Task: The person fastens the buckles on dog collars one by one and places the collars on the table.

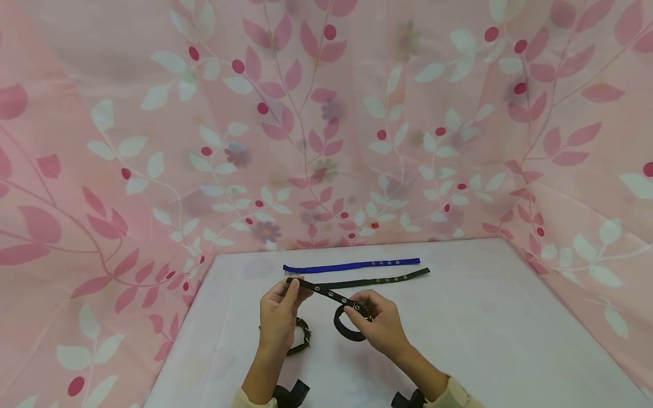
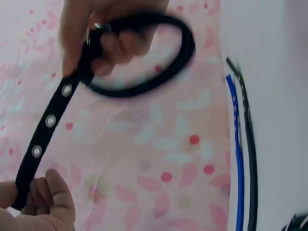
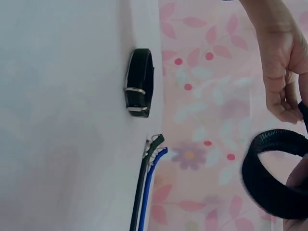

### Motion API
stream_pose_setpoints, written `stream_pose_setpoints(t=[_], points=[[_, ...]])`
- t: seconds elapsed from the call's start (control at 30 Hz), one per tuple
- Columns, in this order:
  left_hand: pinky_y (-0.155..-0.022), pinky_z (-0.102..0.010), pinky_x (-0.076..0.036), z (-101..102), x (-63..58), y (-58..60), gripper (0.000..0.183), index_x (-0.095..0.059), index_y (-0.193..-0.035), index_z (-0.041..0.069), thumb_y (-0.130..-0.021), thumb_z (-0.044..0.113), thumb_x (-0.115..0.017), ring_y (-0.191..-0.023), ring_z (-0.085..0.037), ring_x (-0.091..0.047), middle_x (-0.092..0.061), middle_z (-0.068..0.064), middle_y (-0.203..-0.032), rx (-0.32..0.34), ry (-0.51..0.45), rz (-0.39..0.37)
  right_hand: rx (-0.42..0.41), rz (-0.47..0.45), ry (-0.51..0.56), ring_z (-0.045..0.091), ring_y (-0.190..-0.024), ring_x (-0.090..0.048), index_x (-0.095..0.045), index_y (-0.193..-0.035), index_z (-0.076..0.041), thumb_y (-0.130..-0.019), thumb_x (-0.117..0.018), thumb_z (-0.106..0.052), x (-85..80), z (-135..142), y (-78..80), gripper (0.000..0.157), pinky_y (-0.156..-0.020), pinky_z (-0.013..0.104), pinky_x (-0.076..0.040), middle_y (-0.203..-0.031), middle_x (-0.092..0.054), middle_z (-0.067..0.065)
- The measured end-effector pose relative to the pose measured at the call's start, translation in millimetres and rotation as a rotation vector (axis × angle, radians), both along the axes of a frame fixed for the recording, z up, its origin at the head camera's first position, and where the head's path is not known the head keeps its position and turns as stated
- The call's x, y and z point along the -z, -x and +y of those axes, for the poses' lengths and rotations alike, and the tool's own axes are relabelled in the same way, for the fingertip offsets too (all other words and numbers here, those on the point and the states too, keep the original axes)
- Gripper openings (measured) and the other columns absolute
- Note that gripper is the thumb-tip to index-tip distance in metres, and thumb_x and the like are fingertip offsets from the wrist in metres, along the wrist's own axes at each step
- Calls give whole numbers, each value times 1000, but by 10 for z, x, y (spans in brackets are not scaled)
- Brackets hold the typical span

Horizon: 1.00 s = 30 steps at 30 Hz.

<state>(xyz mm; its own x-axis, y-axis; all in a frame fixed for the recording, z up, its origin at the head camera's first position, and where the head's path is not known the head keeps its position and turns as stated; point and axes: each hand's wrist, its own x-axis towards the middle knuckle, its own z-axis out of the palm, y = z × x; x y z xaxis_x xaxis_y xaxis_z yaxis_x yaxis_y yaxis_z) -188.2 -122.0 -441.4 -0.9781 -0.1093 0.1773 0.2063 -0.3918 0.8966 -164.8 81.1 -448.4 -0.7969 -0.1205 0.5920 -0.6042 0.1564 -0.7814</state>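
Both hands hold a black collar [image 2: 50, 121] with metal eyelets along its strap, raised above the table. My left hand [image 1: 278, 314] pinches the strap's free end between thumb and fingers. At the buckle, my right hand [image 1: 378, 323] grips the collar, and the rest of it hangs in a closed loop [image 3: 269, 192]. The buckle itself is partly hidden by the fingers. Below and behind my left hand, a dark buckled collar [image 3: 138, 72] stands as a ring on the table.
Toward the back of the white table [image 1: 459, 340], a blue collar [image 1: 326, 267] and a dark green collar [image 1: 352, 283] lie stretched out side by side, both with eyelets. Pink floral cloth [image 1: 316, 141] hangs around the back and sides.
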Motion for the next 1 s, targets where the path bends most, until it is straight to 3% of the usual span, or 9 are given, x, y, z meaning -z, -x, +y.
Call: stream_pose_setpoints(t=[0.13,0.33,0.53,0.67,0.83,0.93,1.0], points=[[-84,-32,-59,-56,-24,30,11,-70,-98,2,-97,10,-62,-78,-16,-70,-69,-5,-88,-16,-32,20,-6,-17,19,2,-58,-54,-66,-98,-1,-83,-73,7,132,6,78,18,-47,24,-49,-76,-67,10],[-83,-33,-59,-54,17,29,14,-68,-98,4,-95,18,-66,-80,-14,-68,-67,-5,-87,27,-19,-58,22,-100,65,8,-58,-58,-66,-103,-7,-87,-73,-1,269,60,176,18,-50,27,-52,-81,-68,8],[-76,-30,-59,-69,84,11,24,-63,-109,-1,-96,19,-66,-78,-13,-65,-67,-2,-85,73,71,-105,6,-152,107,11,-59,-58,-67,-104,-7,-87,-75,-6,270,120,169,19,-52,28,-53,-83,-68,8],[-73,-29,-59,-109,126,2,27,-59,-116,0,-95,16,-66,-79,-15,-63,-63,-5,-89,51,141,-114,-13,-144,94,10,-59,-58,-67,-106,-4,-88,-73,-5,276,136,157,19,-52,28,-53,-83,-67,11],[-76,-27,-57,-147,177,-6,23,-63,-113,3,-94,15,-68,-86,-16,-62,-64,-8,-99,-5,350,-80,-10,-168,71,8,-61,-58,-68,-105,-5,-87,-74,-5,318,157,149,19,-53,27,-53,-83,-68,12],[-82,-26,-54,-139,214,-13,20,-67,-111,12,-92,17,-71,-96,-13,-62,-66,-3,-106,-47,583,50,-6,-151,50,8,-62,-58,-67,-106,-4,-87,-73,-3,338,175,156,20,-53,27,-54,-86,-68,13],[-85,-29,-54,-127,238,-19,23,-67,-112,18,-90,18,-73,-102,-13,-61,-66,0,-111,-73,757,187,-13,-136,45,7,-62,-59,-67,-108,-3,-87,-74,-3,330,187,156,22,-53,26,-53,-87,-69,14]])
